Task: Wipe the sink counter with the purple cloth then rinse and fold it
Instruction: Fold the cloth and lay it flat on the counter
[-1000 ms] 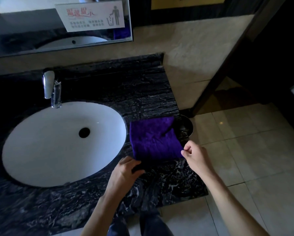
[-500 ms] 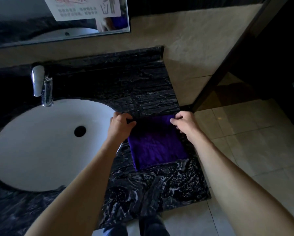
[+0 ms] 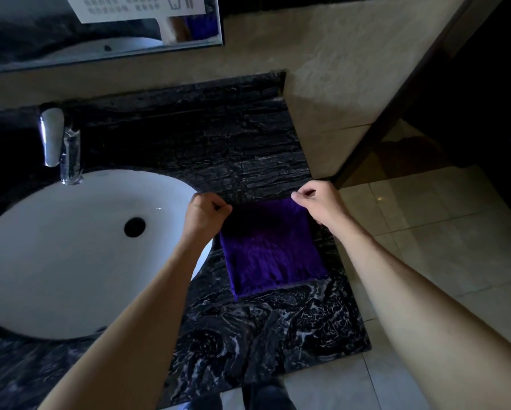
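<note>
head view: white sink (image 3: 56, 261) basin bare, folded purple cloth (image 3: 273, 247) beside it

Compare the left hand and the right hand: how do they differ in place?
The left hand is at the cloth's far left corner, beside the sink; the right hand is at the far right corner, near the counter's edge. Both are closed in a pinching grip.

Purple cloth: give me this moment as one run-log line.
stage: folding | purple cloth: folded, flat on counter right of sink | left hand: pinching far-left corner | right hand: pinching far-right corner
</note>
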Demonstrator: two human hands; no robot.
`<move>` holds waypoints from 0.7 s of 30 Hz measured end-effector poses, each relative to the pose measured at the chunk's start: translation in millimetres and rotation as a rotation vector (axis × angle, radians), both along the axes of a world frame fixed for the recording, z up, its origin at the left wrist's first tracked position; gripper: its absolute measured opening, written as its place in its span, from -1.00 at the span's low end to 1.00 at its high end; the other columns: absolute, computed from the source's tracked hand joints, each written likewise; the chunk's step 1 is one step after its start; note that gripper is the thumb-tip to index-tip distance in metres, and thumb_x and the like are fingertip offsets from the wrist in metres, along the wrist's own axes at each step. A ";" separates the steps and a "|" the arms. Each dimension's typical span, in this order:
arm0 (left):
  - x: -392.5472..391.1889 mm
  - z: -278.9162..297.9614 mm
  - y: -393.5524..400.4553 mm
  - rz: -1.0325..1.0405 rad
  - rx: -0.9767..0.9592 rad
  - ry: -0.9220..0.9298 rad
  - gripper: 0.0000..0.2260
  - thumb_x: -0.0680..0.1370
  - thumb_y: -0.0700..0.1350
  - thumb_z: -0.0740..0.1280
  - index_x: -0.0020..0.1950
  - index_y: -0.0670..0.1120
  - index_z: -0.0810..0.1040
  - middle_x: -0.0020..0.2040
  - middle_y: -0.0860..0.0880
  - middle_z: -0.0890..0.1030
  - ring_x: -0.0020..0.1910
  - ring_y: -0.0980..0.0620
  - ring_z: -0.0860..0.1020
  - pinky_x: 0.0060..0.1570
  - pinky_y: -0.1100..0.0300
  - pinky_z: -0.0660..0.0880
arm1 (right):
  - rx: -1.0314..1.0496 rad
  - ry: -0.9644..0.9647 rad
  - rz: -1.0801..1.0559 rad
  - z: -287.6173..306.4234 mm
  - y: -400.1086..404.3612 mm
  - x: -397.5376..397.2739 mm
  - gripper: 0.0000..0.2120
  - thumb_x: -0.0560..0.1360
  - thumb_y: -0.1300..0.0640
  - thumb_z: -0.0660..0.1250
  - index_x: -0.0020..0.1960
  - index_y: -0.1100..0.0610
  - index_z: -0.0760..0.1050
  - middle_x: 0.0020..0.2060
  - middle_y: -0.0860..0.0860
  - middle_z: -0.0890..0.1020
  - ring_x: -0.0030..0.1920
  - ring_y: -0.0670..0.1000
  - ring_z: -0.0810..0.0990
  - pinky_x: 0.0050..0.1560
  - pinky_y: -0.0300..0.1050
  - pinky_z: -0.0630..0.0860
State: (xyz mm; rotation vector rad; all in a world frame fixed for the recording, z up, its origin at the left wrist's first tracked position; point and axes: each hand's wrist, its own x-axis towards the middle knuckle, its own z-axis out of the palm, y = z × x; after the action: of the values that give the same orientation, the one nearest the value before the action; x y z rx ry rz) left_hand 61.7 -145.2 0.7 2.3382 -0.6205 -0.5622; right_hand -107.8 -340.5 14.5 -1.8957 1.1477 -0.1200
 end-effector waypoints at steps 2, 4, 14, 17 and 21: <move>3.0 -2.3 -0.5 -0.018 0.046 -0.017 -0.98 0.46 -0.16 0.49 -0.15 -0.09 0.70 -0.14 -0.12 0.66 -0.12 -0.10 0.62 -0.14 0.09 0.54 | -0.127 0.075 0.134 -0.8 -3.2 2.3 -0.95 0.49 0.12 0.49 -0.13 0.08 0.65 -0.26 0.00 0.69 -0.22 0.03 0.66 -0.16 -0.02 0.60; 6.5 -4.1 -1.4 -0.013 0.109 -0.024 -0.99 0.46 -0.13 0.49 -0.16 -0.04 0.69 -0.10 -0.10 0.66 -0.07 -0.11 0.61 -0.11 0.04 0.56 | -0.194 0.100 0.218 -3.2 -6.0 3.9 -0.92 0.49 0.16 0.48 -0.18 0.12 0.63 -0.26 0.03 0.69 -0.18 0.08 0.67 -0.11 0.08 0.61; -93.0 5.0 10.1 -0.140 0.005 -0.445 -0.58 0.56 -0.18 0.28 0.42 -0.18 0.45 0.41 -0.26 0.45 0.39 -0.28 0.40 0.33 -0.17 0.43 | -0.790 0.021 0.338 -8.3 54.9 -12.3 -0.60 0.61 0.04 0.22 0.35 0.23 0.51 0.35 0.20 0.54 0.34 0.25 0.51 0.31 0.14 0.48; -120.0 -17.6 21.7 -0.249 0.127 -0.422 -0.48 0.69 0.04 0.05 0.63 -0.12 0.16 0.63 -0.19 0.14 0.63 -0.17 0.05 0.57 -0.10 0.13 | -0.712 0.189 0.546 -29.4 82.3 -31.5 -0.40 0.65 -0.14 0.02 0.62 0.10 0.20 0.64 0.14 0.17 0.63 0.23 0.13 0.55 0.22 0.20; -120.1 -26.2 26.2 -0.279 0.236 -0.442 -0.43 0.68 0.14 -0.05 0.65 -0.08 0.08 0.65 -0.15 0.04 0.64 -0.12 -0.02 0.58 -0.10 0.09 | -0.722 0.290 0.545 -35.2 86.4 -36.7 -0.37 0.67 -0.19 -0.05 0.65 0.07 0.10 0.66 0.14 0.07 0.65 0.21 0.03 0.59 0.28 0.11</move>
State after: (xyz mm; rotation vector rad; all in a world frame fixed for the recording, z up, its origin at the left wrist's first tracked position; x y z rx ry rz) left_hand -58.4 -119.1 -25.5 2.6401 -1.1504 -0.2428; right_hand -144.5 -254.1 -20.7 -2.8849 0.7686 0.0586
